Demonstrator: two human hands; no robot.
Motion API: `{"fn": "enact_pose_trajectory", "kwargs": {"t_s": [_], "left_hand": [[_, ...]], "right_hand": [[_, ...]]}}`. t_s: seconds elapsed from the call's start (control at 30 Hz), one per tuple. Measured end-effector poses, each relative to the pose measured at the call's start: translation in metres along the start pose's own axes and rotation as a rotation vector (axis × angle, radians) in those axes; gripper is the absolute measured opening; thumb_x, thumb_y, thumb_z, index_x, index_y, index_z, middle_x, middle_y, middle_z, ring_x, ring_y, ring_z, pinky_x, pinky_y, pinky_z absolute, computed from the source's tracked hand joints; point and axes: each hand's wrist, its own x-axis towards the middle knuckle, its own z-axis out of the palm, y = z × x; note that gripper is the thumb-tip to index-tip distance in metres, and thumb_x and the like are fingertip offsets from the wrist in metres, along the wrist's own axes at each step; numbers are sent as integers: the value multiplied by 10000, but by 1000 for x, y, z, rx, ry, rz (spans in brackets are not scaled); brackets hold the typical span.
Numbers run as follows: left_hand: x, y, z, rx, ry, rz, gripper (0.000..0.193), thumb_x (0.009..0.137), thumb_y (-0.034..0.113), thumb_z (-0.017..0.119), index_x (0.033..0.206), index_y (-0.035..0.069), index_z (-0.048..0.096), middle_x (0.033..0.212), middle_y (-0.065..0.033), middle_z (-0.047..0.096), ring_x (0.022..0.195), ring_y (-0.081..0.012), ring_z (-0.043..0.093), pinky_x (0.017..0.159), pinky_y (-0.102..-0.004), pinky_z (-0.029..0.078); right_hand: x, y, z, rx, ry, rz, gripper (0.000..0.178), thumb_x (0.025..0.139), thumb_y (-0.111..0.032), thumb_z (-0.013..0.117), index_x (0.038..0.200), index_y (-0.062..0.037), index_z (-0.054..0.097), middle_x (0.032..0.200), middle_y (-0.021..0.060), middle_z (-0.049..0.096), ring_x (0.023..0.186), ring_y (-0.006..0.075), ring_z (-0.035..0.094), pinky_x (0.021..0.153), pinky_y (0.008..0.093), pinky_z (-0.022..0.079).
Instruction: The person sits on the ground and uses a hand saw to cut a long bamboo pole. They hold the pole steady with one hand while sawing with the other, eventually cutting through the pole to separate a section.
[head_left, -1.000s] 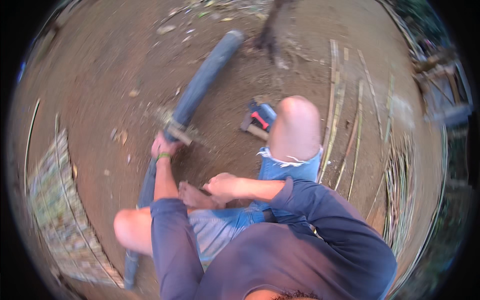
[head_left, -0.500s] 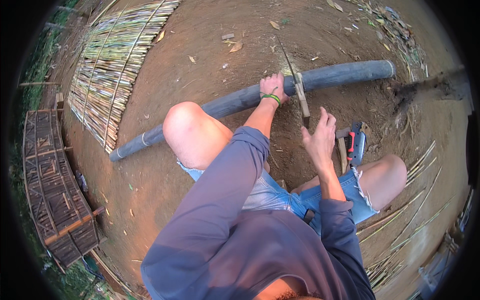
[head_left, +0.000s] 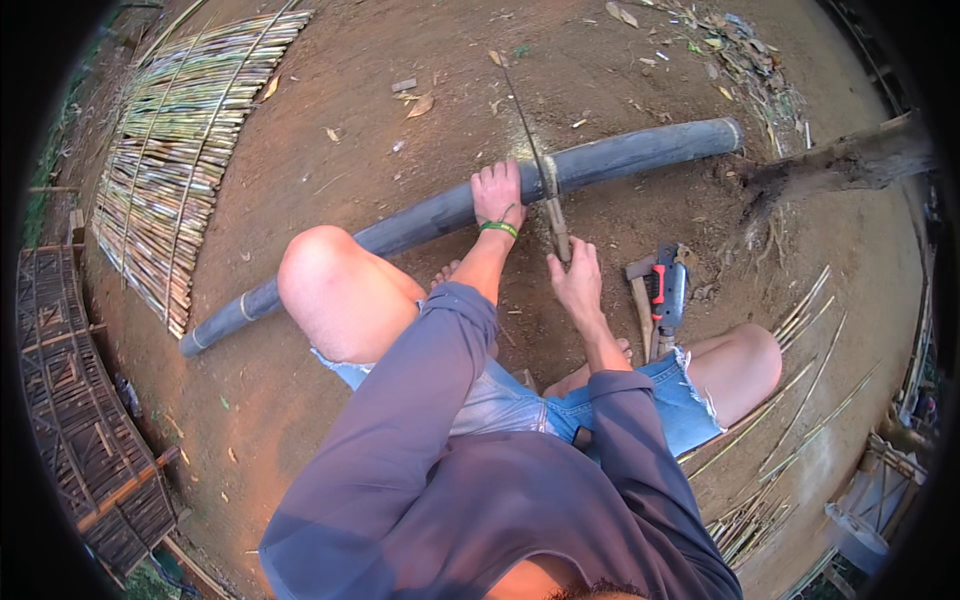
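A thick dark bamboo pole (head_left: 640,150) lies slantwise across the ground in front of me, beyond my bent left knee. My left hand (head_left: 497,195) is wrapped over the pole from above, just left of a cut. In that cut sits a handsaw (head_left: 558,222) with a thin dark blade seen nearly edge-on, pointing away from me, and a pale wooden handle. Pale sawdust shows around the cut. My right hand (head_left: 578,283) has its thumb and fingers closed about the near end of the saw's handle.
Beside my right knee lie a hammer-like tool with a wooden handle (head_left: 642,305) and a cutting tool with a red-and-black grip (head_left: 657,284). A mat of lashed canes (head_left: 170,150) is at far left, a slatted bamboo structure (head_left: 85,390) below it. A tree trunk (head_left: 850,165) and thin sticks (head_left: 750,525) are at right.
My right hand was open, apart from the saw; now it has closed on the handle. The left hand stays on the pole. The whole view has shifted slightly.
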Motion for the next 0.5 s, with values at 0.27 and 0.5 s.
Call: {"fn": "enact_pose_trajectory", "kwargs": {"t_s": [0.27,0.5], "left_hand": [[11,-10,-23,-139,-232,-15,880,562,387,917,1308,61,582,1243,-119,618,1241,-330,573,1046,-461,437],[59,-40,-32,-129,-628,66,996,538,510,954,1368,65,629,1407,-171,545,1366,-359,498,1142,-480,420]], "right_hand": [[14,1,5,21,-9,-89,287,986,-218,676,1168,-6,612,1149,228,615,1079,434,609,917,528,496],[36,-25,-14,41,-2,-106,309,974,-273,687,1100,1,622,999,256,687,970,457,647,859,553,503]]}}
